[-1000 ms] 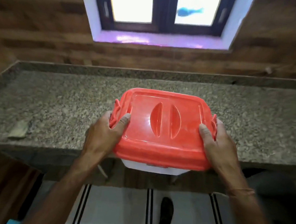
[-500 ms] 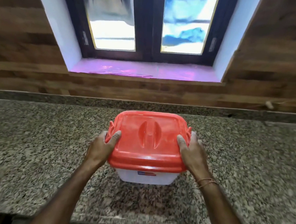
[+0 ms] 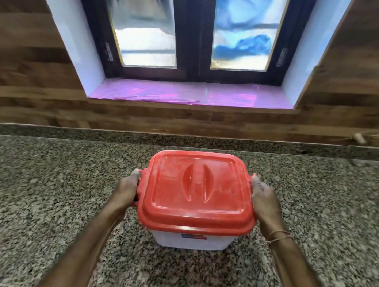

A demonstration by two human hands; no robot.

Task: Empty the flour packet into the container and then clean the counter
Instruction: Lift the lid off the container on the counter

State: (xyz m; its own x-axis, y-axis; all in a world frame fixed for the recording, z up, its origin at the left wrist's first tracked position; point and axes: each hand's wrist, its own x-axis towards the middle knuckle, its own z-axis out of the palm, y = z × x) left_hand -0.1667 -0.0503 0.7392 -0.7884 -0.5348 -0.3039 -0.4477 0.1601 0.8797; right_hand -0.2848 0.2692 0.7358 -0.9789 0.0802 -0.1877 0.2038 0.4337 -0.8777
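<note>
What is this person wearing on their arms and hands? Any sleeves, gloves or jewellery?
Both forearms are bare as far as the picture reaches: no sleeves and no gloves. The left hand and its wrist carry nothing that I can see, no watch or band. The right hand is also ungloved, but a thin orange-brown thread band circles its wrist, seemingly in more than one strand.

Home kitchen: granite counter [image 3: 50, 191], window [image 3: 196, 34].

The inside of the white plastic container [image 3: 192, 242] is hidden by its red lid [image 3: 197, 187]. The fingers of the left hand [image 3: 125, 189] and right hand [image 3: 265, 204] are largely concealed beside that lid. The small blue-and-red label [image 3: 194, 237] cannot be read.
</note>
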